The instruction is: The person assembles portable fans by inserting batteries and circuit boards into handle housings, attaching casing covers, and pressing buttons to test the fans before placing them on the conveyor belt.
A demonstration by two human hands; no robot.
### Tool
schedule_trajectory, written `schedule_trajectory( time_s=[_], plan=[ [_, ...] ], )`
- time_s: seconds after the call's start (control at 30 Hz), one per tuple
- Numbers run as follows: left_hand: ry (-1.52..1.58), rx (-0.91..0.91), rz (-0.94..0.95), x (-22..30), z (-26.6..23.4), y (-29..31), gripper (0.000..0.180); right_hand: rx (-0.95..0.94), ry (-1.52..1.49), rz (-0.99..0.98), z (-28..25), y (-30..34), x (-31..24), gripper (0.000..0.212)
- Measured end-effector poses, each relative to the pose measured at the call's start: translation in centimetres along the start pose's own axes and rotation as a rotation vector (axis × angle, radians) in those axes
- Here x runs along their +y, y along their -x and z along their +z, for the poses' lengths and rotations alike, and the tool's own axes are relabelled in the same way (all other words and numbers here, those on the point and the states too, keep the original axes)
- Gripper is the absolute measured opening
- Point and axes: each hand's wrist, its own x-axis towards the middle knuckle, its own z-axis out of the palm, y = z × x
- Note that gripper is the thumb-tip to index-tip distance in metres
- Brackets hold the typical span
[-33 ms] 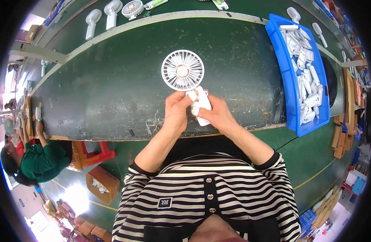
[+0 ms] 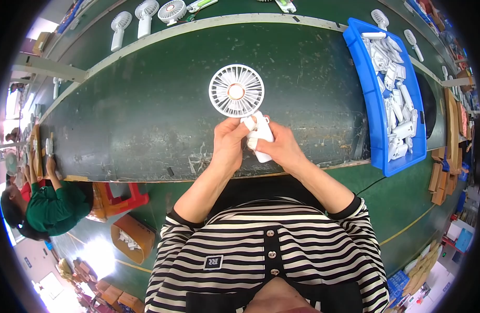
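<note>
Between my hands is a white handheld fan (image 2: 236, 91), its round grille turned up toward me with a copper-coloured ring at the hub. My left hand (image 2: 230, 141) is closed on the top of the fan's handle, just below the grille. Lower down, my right hand (image 2: 281, 146) grips the same handle from the right. Both thumbs wear white covers and press on the handle's front. The other fingers are partly hidden behind the fan, which is held over the near part of the dark green worktable (image 2: 140, 115).
At the right stands a blue bin (image 2: 353, 32) heaped with white plastic parts (image 2: 397, 99). Several fans (image 2: 145, 18) stand beyond the pale rail (image 2: 208, 24) at the back. A co-worker in a green top (image 2: 56, 208) sits far left, near a cardboard box (image 2: 140, 235) on the floor.
</note>
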Motion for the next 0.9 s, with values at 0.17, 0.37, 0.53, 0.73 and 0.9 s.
schedule_trajectory(
  time_s=[0.17,0.37,0.53,0.73,0.9],
  plan=[
    [-0.033,-0.045,-0.017,0.3,0.5,-0.1,0.034,0.059,-0.046,0.025,-0.1,-0.3,0.9,0.031],
    [-0.004,-0.101,0.016,0.3,0.7,-0.1,0.033,0.113,0.107,-0.023,0.1,-0.2,-0.3,0.030],
    [0.008,-0.101,0.042,0.0,0.8,0.0,0.034,0.137,0.196,-0.029,0.2,-0.1,-0.4,0.031],
    [0.026,-0.093,0.056,-0.1,1.0,0.2,0.031,0.159,0.251,-0.051,0.4,0.2,-1.2,0.038],
    [0.022,-0.039,0.105,-0.7,1.5,0.1,0.027,0.167,0.241,-0.043,0.4,0.0,-1.4,0.028]
  ],
)
